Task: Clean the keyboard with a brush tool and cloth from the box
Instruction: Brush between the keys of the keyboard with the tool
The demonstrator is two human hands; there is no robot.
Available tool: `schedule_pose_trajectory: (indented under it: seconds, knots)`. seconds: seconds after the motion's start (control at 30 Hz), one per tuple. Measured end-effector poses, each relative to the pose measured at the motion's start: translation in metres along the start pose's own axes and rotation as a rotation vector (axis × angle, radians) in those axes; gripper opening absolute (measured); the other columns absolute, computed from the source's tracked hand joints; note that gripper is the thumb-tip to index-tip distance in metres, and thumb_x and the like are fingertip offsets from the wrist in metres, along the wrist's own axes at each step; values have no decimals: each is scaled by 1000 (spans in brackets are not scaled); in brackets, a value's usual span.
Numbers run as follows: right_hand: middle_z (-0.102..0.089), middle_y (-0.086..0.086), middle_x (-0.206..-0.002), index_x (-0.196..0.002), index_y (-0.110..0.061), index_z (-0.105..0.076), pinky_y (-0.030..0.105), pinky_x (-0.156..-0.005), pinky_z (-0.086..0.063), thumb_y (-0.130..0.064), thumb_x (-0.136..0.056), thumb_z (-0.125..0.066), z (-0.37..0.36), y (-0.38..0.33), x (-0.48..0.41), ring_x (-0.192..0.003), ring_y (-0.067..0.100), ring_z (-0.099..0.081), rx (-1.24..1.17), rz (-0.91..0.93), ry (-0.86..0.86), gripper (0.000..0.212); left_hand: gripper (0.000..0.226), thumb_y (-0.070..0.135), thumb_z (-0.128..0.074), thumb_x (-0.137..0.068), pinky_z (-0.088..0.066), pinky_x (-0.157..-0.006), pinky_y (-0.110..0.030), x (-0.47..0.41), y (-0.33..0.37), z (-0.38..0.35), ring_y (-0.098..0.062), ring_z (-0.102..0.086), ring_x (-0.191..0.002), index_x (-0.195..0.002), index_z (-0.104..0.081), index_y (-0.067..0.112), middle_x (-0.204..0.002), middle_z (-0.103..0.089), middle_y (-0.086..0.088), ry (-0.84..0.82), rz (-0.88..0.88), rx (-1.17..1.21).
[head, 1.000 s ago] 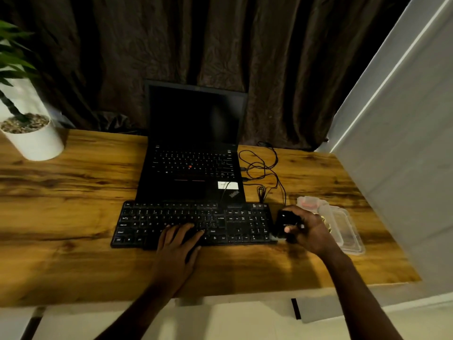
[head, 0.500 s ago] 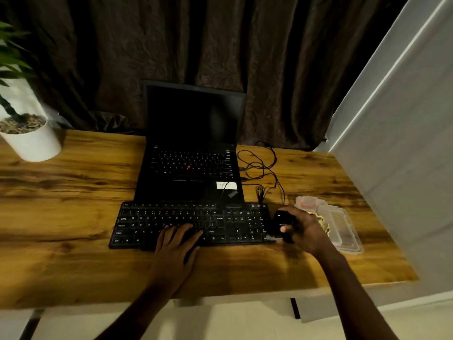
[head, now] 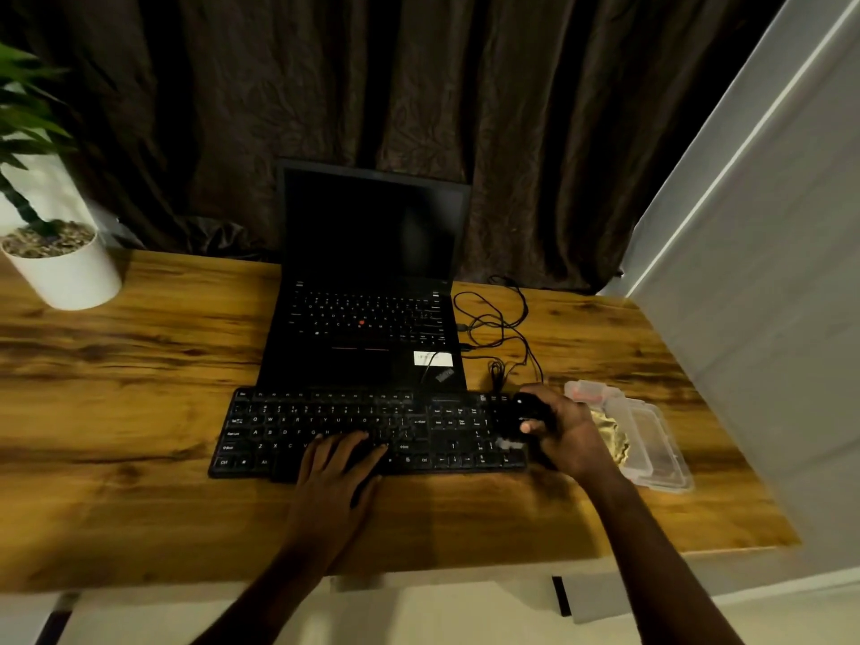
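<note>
1. The black keyboard (head: 367,430) lies flat on the wooden bench (head: 116,412), just in front of the open laptop (head: 367,290), whose screen is dark.
2. The left hand (head: 339,463) rests palm down on the near middle keys of the keyboard, fingers spread and flat, gripping nothing.
3. The right hand (head: 565,435) is at the right end of the keyboard, curled around a dark brush tool (head: 526,412); the thumb presses on its side, and pale bristles (head: 508,443) touch the keys at that end.
4. Just right of the keyboard, partly behind the right hand, sits the clear plastic box (head: 651,449), with a yellow cloth (head: 612,437) lying in it.
5. A tangle of black cable (head: 498,328) lies behind the right end of the keyboard, beside the laptop.
6. Well to the left of the keyboard, at the far edge of the bench, stands a white plant pot (head: 65,267).
7. A dark curtain (head: 372,86) hangs behind the laptop.
</note>
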State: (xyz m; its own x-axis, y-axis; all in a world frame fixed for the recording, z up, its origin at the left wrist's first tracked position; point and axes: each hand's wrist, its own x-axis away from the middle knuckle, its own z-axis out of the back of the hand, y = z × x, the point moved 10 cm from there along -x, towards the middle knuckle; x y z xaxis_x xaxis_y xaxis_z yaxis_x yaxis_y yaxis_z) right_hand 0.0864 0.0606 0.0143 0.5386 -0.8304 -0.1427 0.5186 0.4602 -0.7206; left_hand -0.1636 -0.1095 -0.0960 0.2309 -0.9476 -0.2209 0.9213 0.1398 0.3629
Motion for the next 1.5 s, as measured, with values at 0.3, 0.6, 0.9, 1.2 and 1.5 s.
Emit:
schedule_pose_trajectory:
  seconds: [0.3,0.6,0.9,1.2,1.5]
  knots:
    - [-69,-2,-111,-114,-35,-64,25,-84,-57,4,-81,-71,-20,0,-8,-105,13,-65,-30,-16,-168,51,57,56,-19,-103,-20,-113,-48,1,-1,-3,-29,-41,-129,-128,-63,31,-137,-55,-5,-10,-19,-3]
    - [-67,-10,-116,-112,-48,-62,27,-89,-56,3,-80,-72,-22,2,-21,-109,11,-63,-67,-59,1,61,45,50,-35,-98,-18,-114,-47,2,2,1,-27,-40,-129,-130,-62,32,-138,-54,-3,19,-26,-16]
    - [-69,-4,-114,-114,-30,-66,22,-89,-53,7,-78,-73,-10,8,-25,-110,11,-62,-90,-100,-62,52,44,49,-36,-98,-15,-115,-45,3,4,4,-28,-41,-130,-131,-60,32,-139,-54,-3,42,-33,-13]
    - [-69,-10,-111,-108,-35,-66,21,-87,-54,5,-76,-76,-17,6,-20,-107,6,-63,-46,-135,-179,52,49,53,-27,-101,-19,-114,-47,1,4,2,-28,-42,-129,-129,-62,32,-137,-55,-4,7,-27,-8]
    - [-68,-3,-117,-113,-32,-66,30,-91,-55,8,-78,-72,-12,3,-21,-110,15,-62,-118,-142,110,53,53,55,-22,-102,-20,-113,-48,1,1,0,-28,-42,-129,-130,-62,32,-138,-55,-2,-16,-20,-4]
